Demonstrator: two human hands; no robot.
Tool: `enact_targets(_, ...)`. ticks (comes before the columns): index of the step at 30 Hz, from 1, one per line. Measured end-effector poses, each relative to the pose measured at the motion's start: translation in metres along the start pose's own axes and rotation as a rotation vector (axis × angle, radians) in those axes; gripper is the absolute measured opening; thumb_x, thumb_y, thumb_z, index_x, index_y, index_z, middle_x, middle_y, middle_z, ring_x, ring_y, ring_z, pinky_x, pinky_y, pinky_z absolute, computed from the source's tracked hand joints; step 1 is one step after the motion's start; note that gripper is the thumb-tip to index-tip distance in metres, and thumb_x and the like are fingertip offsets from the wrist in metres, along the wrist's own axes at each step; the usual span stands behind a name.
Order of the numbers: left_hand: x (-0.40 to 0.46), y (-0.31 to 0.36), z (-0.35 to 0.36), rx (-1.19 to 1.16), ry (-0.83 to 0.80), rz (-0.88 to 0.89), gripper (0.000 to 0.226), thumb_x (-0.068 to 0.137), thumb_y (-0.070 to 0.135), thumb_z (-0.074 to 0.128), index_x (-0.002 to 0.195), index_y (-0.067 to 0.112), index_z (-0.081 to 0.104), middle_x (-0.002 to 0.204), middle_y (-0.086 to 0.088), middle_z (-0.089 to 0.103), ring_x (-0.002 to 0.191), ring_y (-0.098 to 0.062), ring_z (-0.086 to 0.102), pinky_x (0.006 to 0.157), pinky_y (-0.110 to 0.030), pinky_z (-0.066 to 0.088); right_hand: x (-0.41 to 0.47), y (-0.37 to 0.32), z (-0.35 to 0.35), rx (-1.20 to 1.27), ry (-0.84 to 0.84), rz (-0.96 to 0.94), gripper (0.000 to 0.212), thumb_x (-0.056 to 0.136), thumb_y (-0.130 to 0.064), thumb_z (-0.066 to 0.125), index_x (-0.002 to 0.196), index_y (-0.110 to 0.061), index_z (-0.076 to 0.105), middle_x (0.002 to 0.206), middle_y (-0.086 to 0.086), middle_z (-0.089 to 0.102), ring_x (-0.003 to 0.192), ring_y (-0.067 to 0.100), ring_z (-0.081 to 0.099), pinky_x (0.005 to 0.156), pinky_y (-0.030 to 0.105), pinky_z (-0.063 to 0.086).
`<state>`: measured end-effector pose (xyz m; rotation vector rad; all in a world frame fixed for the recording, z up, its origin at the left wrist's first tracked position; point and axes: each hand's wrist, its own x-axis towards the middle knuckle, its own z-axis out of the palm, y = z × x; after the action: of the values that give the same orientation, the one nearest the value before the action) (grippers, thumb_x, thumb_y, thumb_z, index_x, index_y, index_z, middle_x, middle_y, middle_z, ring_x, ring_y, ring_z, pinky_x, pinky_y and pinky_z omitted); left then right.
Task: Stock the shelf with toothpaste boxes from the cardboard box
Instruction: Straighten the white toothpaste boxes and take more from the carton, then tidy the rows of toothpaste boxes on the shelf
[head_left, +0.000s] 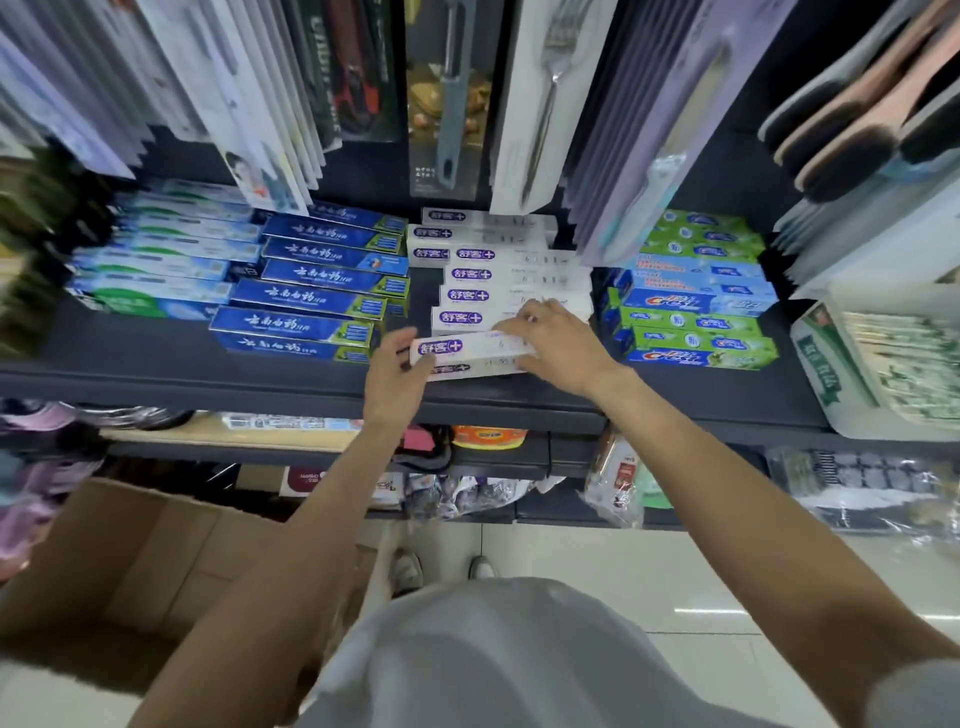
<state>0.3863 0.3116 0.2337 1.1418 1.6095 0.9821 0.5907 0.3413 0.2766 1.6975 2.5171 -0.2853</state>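
A white toothpaste box with a purple logo (467, 347) lies at the front of the dark shelf (156, 374), on top of another like it. My left hand (395, 379) holds its left end, fingers curled at the box's edge. My right hand (556, 348) lies over its right end, fingers spread on top. Behind it runs a row of the same white boxes (498, 275). The open cardboard box (130, 561) stands on the floor at the lower left; its inside is dark.
Blue toothpaste boxes (311, 296) are stacked to the left of the white row, green and blue ones (696, 312) to the right. Hanging packs of cutlery and brushes (545, 104) crowd the space above. Lower shelves hold mixed goods. My feet stand on pale floor tiles.
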Motion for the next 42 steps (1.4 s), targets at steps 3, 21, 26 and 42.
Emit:
enact_targets(3, 0.007, -0.011, 0.007, 0.127, -0.043, 0.021, 0.046, 0.089, 0.017, 0.06, 0.133, 0.015, 0.046, 0.133, -0.007, 0.047, 0.121, -0.021, 0.049, 0.104, -0.04, 0.04, -0.001, 0.007, 0.025, -0.035, 0.196, 0.102, 0.053, 0.083, -0.03, 0.068, 0.133, -0.023, 0.051, 0.137, 0.013, 0.041, 0.127, 0.032, 0.033, 0.105, 0.041, 0.025)
enact_targets(21, 0.035, -0.007, -0.006, 0.29, -0.163, 0.029, 0.036, 0.088, 0.012, 0.055, 0.123, 0.021, 0.054, 0.118, -0.001, 0.063, 0.11, -0.02, 0.058, 0.086, -0.034, 0.046, -0.024, -0.014, 0.054, 0.505, 0.27, 0.521, 0.054, 0.089, -0.019, 0.057, 0.14, -0.018, 0.04, 0.139, 0.014, 0.04, 0.109, 0.035, 0.056, 0.089, 0.039, 0.047)
enact_targets(26, 0.008, 0.001, 0.005, 0.546, 0.064, 0.412, 0.05, 0.083, 0.008, 0.062, 0.131, 0.008, 0.048, 0.132, -0.01, 0.05, 0.121, -0.028, 0.044, 0.099, -0.04, 0.042, -0.047, 0.005, 0.04, 0.501, 0.445, 0.477, 0.046, 0.089, -0.015, 0.057, 0.133, -0.013, 0.047, 0.134, 0.011, 0.049, 0.118, 0.03, 0.048, 0.093, 0.039, 0.043)
enact_targets(42, -0.021, 0.068, 0.253, 0.608, -0.195, 0.353, 0.122, 0.068, 0.036, 0.082, 0.15, 0.021, -0.008, 0.157, -0.017, 0.001, 0.145, -0.03, 0.006, 0.113, -0.047, 0.023, -0.122, 0.257, 0.047, 0.423, 0.526, 0.39, 0.074, 0.085, -0.027, 0.066, 0.147, -0.016, 0.026, 0.151, 0.025, 0.016, 0.139, 0.041, 0.018, 0.11, 0.05, 0.023)
